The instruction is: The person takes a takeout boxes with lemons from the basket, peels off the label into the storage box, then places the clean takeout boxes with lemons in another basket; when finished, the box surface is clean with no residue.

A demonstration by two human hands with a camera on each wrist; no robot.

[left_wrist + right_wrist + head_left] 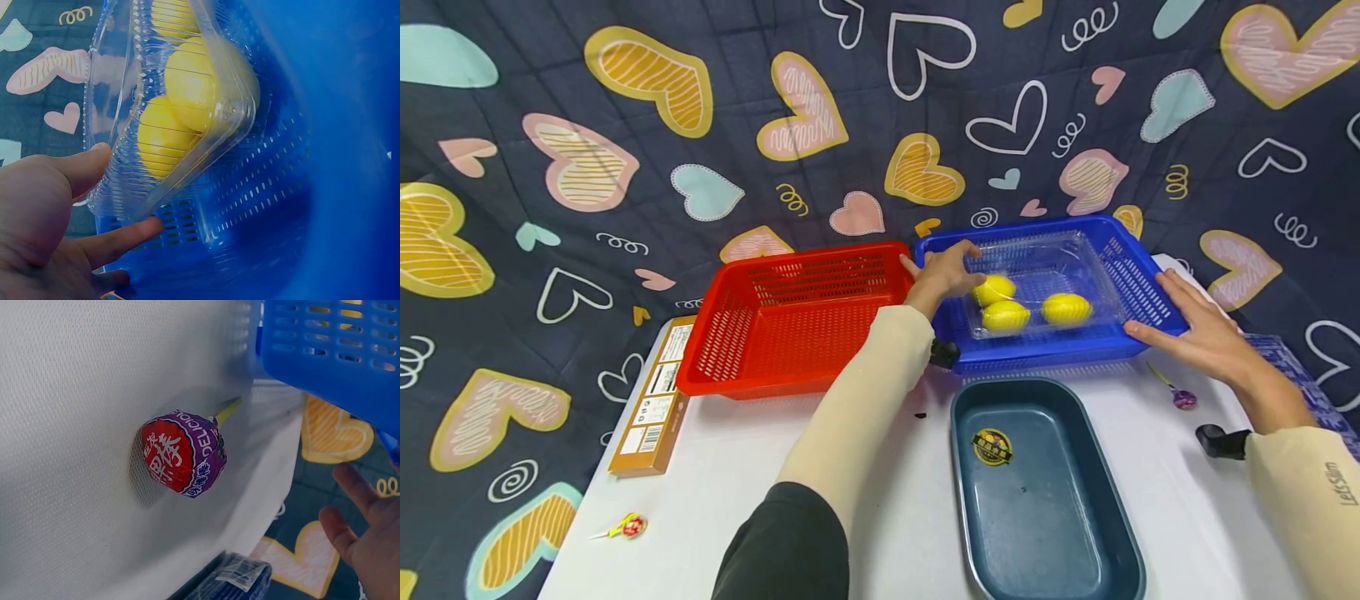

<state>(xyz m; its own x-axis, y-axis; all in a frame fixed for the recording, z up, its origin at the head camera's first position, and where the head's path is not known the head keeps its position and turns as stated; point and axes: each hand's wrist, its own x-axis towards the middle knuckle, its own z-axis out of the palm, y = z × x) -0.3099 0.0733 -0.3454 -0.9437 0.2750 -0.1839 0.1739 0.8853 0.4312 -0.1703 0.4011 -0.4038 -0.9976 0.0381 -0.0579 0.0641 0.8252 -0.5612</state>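
Observation:
A clear plastic box (1037, 254) holding three lemons (1066, 309) sits inside the blue basket (1138, 287). My left hand (946, 273) is at the box's left end, over the basket's left rim. In the left wrist view, the thumb lies at the box's edge and the fingers spread below it, not curled round it; whether they touch is hard to tell. By the basket's right side is my right hand (1213, 337), fingers extended and thumb apart. The right wrist view shows that hand (375, 531) holding nothing, below the blue basket's wall (331, 369).
Left of the blue basket stands a red basket (797, 333). A dark grey-blue tray (1037, 517) lies in front. A purple lollipop (1183, 399) is at right, another lollipop (633, 525) at left. A long cardboard box (655, 408) and a blue package (1307, 375) lie along the sides.

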